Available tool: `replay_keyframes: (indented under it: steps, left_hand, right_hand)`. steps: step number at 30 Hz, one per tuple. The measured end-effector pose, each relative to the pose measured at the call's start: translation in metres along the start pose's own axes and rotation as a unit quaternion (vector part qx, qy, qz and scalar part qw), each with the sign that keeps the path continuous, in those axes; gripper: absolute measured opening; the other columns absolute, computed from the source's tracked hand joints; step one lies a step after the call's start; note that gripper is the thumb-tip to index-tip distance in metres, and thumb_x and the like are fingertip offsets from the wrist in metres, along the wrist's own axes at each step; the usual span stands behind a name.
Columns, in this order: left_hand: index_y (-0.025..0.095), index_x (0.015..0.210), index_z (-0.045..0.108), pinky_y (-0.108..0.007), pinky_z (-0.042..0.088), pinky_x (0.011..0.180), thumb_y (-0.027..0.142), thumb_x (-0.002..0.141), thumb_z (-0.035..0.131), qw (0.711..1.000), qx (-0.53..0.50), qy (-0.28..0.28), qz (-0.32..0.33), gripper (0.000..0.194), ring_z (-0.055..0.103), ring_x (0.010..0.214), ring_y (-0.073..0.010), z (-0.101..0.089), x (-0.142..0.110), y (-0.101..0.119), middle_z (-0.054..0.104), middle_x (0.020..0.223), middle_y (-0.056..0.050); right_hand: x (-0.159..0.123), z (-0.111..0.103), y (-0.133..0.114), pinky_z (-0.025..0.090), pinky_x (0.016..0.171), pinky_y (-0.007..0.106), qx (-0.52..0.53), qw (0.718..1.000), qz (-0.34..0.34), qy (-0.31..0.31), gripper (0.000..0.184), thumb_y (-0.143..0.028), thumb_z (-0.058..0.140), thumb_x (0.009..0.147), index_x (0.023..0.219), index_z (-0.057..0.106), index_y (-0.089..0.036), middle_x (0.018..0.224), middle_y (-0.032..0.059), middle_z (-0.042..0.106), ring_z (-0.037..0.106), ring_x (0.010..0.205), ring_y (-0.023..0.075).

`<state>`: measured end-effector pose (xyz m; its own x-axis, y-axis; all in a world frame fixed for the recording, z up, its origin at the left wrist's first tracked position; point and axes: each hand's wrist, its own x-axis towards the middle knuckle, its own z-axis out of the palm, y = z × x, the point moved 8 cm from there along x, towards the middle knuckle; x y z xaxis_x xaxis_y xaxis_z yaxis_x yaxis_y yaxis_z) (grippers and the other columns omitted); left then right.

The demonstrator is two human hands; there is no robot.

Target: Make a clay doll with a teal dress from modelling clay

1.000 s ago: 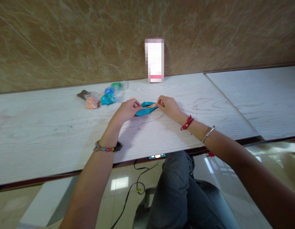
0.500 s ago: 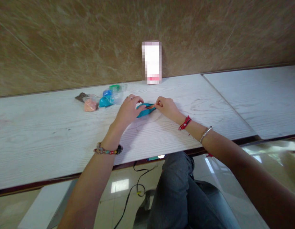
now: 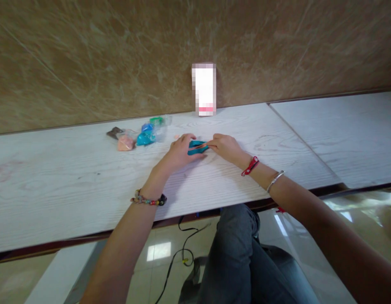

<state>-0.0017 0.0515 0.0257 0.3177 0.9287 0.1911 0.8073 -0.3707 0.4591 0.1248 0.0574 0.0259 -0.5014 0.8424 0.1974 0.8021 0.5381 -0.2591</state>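
A flat teal piece of clay (image 3: 195, 147) lies on the white wood-grain table (image 3: 71, 185), with a thin orange strip (image 3: 202, 146) across its top. My left hand (image 3: 180, 152) rests on the teal piece's left part, fingers curved down and pressing it. My right hand (image 3: 225, 145) pinches the right end of the orange strip. Most of the teal piece is hidden under my hands.
Small clear bags of clay stand at the back left: peach (image 3: 125, 143), teal (image 3: 145, 138), blue (image 3: 147, 127), green (image 3: 156, 121) and a dark one (image 3: 114, 133). A white blurred card (image 3: 204, 89) leans on the brown wall. A seam (image 3: 305, 143) divides the tabletop on the right.
My left hand let go of the orange strip's left end and moved over the teal piece, pressing down on it. My right hand has stayed on the strip's right end.
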Motion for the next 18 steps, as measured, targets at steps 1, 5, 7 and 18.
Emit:
replay_keyframes:
  steps: [1,5,7,18]
  left_hand:
    - [0.018,0.113,0.047,-0.04,0.043,0.093,0.034,0.071,0.07,0.999,-0.033,-0.004,-0.015,0.05,0.054,0.11,-0.0243,-0.004,0.001,-0.006,0.056,0.118,-0.01]
    - [0.019,0.102,0.05,-0.03,0.044,0.09,0.027,0.085,0.049,0.98,-0.133,0.12,-0.09,0.02,0.057,0.105,-0.0165,-0.041,0.002,-0.044,0.06,0.113,-0.007]
    - [0.017,0.095,0.052,-0.029,0.045,0.088,0.024,0.085,0.045,0.966,-0.127,0.178,-0.135,0.014,0.06,0.097,-0.0158,-0.056,-0.001,-0.065,0.063,0.104,-0.008]
    - [0.016,0.083,0.059,-0.033,0.043,0.09,0.013,0.08,0.045,0.975,0.028,0.208,-0.074,0.014,0.058,0.094,-0.0202,-0.054,-0.004,-0.064,0.062,0.092,-0.009]
  right_hand:
    - [0.0,0.0,0.0,0.032,0.061,0.026,0.006,1.0,-0.004,0.006,0.028,-0.022,0.045,0.091,0.098,0.073,-0.02,0.082,0.0057,0.06,0.052,0.071,0.0145]
    - [0.002,-0.007,0.008,0.035,0.066,0.025,0.076,0.995,-0.013,0.071,0.025,-0.02,0.051,0.088,0.099,0.072,-0.017,0.08,0.0055,0.062,0.054,0.073,0.0145]
    - [0.004,-0.011,0.018,0.037,0.066,0.025,0.11,0.989,0.011,0.102,0.024,-0.018,0.054,0.084,0.099,0.072,-0.016,0.077,0.0047,0.063,0.053,0.07,0.0141]
    - [0.009,-0.014,0.058,0.044,0.069,0.028,0.182,0.963,0.137,0.143,0.022,-0.018,0.054,0.08,0.091,0.073,-0.014,0.084,0.0081,0.071,0.06,0.07,0.0159]
